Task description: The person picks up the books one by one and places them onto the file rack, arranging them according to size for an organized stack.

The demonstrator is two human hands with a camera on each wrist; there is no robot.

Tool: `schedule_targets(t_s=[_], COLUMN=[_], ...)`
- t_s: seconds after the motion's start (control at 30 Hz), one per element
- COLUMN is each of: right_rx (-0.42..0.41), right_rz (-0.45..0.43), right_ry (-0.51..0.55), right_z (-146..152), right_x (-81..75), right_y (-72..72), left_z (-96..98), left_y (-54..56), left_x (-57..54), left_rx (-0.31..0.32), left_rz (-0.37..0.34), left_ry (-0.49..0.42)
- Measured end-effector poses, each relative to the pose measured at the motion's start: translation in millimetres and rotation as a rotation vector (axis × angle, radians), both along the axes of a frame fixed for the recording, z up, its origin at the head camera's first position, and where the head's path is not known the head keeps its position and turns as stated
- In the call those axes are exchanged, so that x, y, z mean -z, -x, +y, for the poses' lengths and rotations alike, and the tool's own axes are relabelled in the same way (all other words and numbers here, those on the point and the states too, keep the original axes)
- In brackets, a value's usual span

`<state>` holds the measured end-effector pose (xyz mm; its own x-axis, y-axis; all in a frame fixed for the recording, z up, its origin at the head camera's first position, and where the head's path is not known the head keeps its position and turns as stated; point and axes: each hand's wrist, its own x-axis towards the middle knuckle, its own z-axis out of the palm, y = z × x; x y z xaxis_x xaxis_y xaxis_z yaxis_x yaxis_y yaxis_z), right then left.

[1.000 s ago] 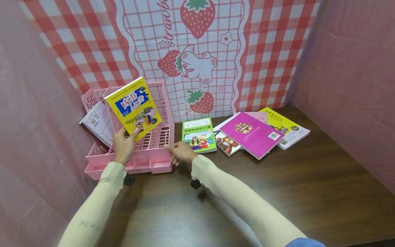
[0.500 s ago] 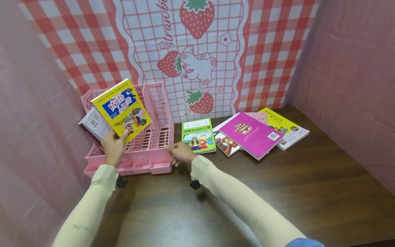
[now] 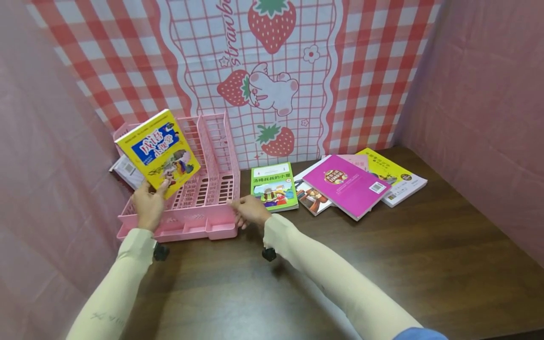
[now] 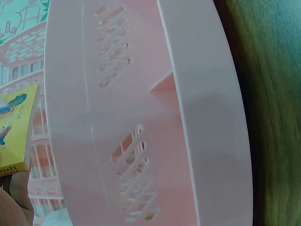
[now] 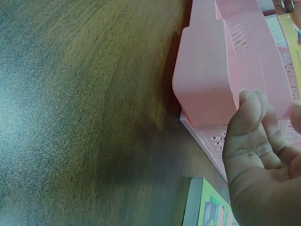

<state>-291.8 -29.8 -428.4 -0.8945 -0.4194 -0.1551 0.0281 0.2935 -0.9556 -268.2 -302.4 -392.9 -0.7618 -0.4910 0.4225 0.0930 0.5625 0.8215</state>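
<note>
My left hand (image 3: 147, 207) grips the lower edge of a yellow book (image 3: 159, 153) with a blue title panel. The book is tilted and held over the left part of a pink plastic book rack (image 3: 199, 216). Behind it, partly hidden, a white-covered book (image 3: 125, 172) leans in the rack's left compartment. At the rack's front right corner, my right hand (image 3: 251, 209) holds the pink wall between thumb and fingers. The right wrist view shows those curled fingers (image 5: 247, 117) at the corner. In the left wrist view, the rack's front wall (image 4: 80, 141) fills the middle.
A green book (image 3: 274, 186) lies on the wooden table (image 3: 340, 264) just right of the rack. Farther right is an overlapping pile with a magenta book (image 3: 346, 186) and a yellow-and-white book (image 3: 395, 177). A strawberry-print cloth (image 3: 272, 94) hangs behind.
My left hand has carried the yellow book leftward, and it now covers more of the white-covered book. The right hand stays at the rack's corner.
</note>
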Motion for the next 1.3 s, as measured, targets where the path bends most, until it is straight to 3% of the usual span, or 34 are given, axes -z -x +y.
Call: schedule_targets(t_s=[0.43, 0.6, 0.73, 1.07, 1.3], right_rx=[0.011, 0.010, 0.023, 0.009, 0.009], right_rz=[-0.002, -0.014, -0.022, -0.042, -0.031], right_ry=[-0.002, -0.001, 0.004, 0.033, 0.036], right_z=[-1.3, -1.7, -2.0, -0.5, 0.1], right_x=[3.2, 3.6, 4.2, 4.8, 3.8], right_y=[1.9, 2.4, 2.9, 1.3, 2.4], left_z=[-21.0, -30.1, -35.8, -47.8, -56.0], left_y=[-6.7, -10.2, -11.7, -14.5, -15.0], left_x=[-2.6, -2.2, -2.6, -0.1, 2.1], left_rx=[-0.101, -0.164, -0.179, -0.212, -0.285], left_rz=[-0.020, -0.030, -0.028, -0.071, -0.071], left_ry=[-0.055, -0.027, -0.017, -0.097, -0.118])
